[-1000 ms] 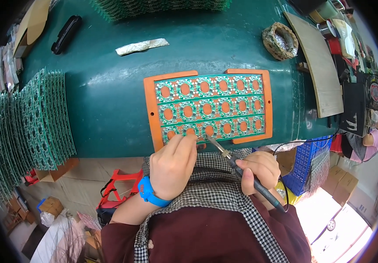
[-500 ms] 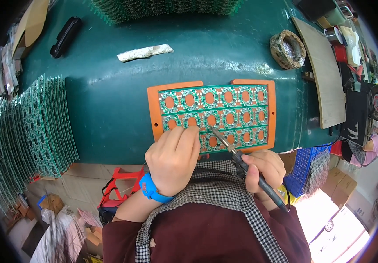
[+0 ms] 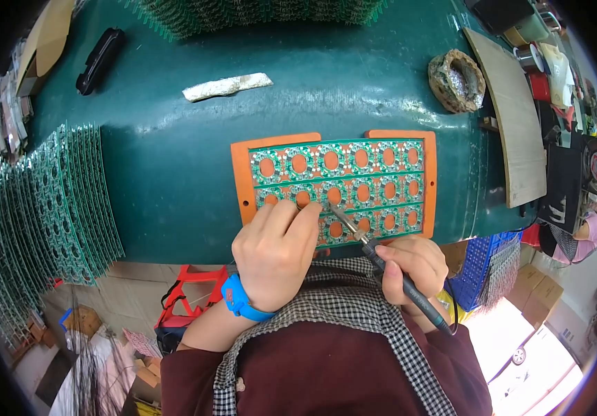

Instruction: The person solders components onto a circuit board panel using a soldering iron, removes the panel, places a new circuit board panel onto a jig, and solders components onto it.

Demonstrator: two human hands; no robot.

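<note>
A green circuit board panel (image 3: 376, 182), with rows of oval openings, lies in an orange frame (image 3: 241, 173) on the table in front of me. My right hand (image 3: 417, 265) grips a soldering iron (image 3: 424, 305) like a pen. The iron slants up to the left, its tip at the panel's middle row, near the third opening from the left. Just left of that tip, my left hand (image 3: 274, 249) rests over the panel's lower left part with its fingers curled together. Whatever its fingertips pinch is hidden. A blue strap (image 3: 238, 298) circles my left wrist.
Many green panels stand in a row (image 3: 69, 208) at the left, with another stack (image 3: 257, 19) at the far edge. Beyond the frame lie a whitish strip (image 3: 227, 87) and a black object (image 3: 101, 61). A rough bowl (image 3: 456, 80) and wooden board (image 3: 513, 125) sit at the right.
My left fingertips have shifted slightly right and nearer to me. The soldering iron has moved a little, its tip staying near the same opening. Both hands keep their grip.
</note>
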